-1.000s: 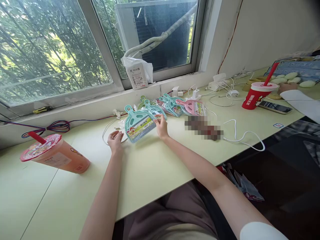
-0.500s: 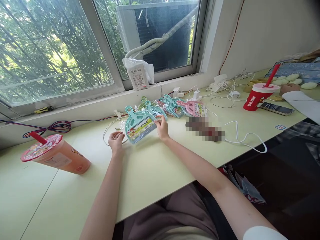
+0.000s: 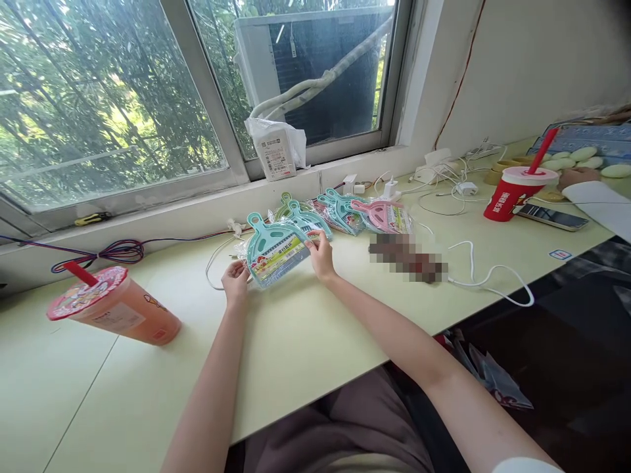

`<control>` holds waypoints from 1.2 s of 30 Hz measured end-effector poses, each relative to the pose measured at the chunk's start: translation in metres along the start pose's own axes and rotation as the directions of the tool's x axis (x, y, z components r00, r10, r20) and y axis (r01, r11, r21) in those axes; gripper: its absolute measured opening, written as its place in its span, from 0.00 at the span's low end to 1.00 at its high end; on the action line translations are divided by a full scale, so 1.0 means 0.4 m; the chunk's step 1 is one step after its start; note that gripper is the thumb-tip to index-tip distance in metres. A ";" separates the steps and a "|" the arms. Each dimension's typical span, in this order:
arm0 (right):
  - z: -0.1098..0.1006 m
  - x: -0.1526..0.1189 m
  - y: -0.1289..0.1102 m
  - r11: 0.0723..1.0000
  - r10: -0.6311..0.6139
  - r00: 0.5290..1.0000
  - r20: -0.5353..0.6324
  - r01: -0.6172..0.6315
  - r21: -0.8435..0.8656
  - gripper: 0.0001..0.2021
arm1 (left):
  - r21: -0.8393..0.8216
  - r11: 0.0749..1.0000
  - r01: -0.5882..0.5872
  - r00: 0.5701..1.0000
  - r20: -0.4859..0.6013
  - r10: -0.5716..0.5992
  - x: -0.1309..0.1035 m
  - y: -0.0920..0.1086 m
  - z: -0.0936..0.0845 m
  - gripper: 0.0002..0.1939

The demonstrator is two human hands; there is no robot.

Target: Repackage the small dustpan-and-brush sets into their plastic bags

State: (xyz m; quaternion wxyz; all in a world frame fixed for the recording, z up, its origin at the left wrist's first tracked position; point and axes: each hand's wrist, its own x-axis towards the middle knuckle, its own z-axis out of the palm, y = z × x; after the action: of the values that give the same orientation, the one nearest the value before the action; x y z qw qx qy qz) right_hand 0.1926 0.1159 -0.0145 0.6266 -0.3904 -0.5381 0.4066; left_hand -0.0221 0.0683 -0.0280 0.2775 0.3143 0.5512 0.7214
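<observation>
- Teal plastic mini dustpan-and-brush set in clear wrap w/ printed label: centre of frame, on pale green tabletop, handle pointing up-left.
- Right hand: thumb & fingers pinched on the pack's right edge.
- Left hand: at pack's lower-left corner, fingers curled, tips touching the wrap (firm grip or not: can't tell).
- Row of similar wrapped sets, teal & pink: just behind, mid-frame toward window sill.
- Orange iced drink cup w/ sealed lid & red straw: left of frame.
- Red paper cup w/ red straw: right of frame.
- White cable: looping, right of centre.
</observation>
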 end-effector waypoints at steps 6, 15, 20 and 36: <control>0.002 -0.003 -0.003 1.000 0.010 1.000 0.012 -0.010 0.009 0.08 | 0.028 1.000 -0.013 0.999 0.031 0.012 0.001 -0.003 -0.004 0.17; 0.002 -0.005 0.003 1.000 0.008 1.000 0.013 -0.008 -0.020 0.10 | 0.001 1.000 0.005 1.000 0.019 -0.006 -0.016 0.010 0.003 0.14; 0.003 -0.008 0.004 1.000 0.016 1.000 0.019 -0.016 -0.001 0.09 | -0.009 1.000 -0.021 1.000 0.012 0.021 -0.010 0.006 -0.004 0.14; 0.008 -0.016 0.018 1.000 0.010 0.999 0.039 -0.009 -0.012 0.12 | -0.064 0.972 0.224 0.960 0.188 -0.209 -0.035 0.021 0.018 0.28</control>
State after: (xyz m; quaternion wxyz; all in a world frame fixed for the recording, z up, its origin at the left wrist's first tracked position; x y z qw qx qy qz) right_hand 0.1882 0.1128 -0.0230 0.6117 -0.3884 -0.5509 0.4141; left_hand -0.0081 0.0602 -0.0206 0.4166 0.3039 0.5239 0.6780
